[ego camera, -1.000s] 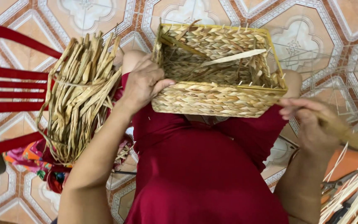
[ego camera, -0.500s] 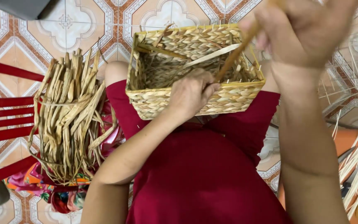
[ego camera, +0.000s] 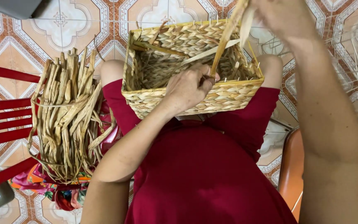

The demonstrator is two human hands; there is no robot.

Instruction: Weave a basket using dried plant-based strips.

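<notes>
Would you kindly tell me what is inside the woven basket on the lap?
Inside the woven basket lie loose flat straw strips and stray fibres. The left hand on the near rim covers part of the interior; the right hand pulls a strip upward.

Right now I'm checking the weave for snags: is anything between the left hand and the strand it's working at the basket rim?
Nothing visible. The left hand rests on the woven basket at its near rim, fingers pinching the strand, which runs up to the right hand.
</notes>
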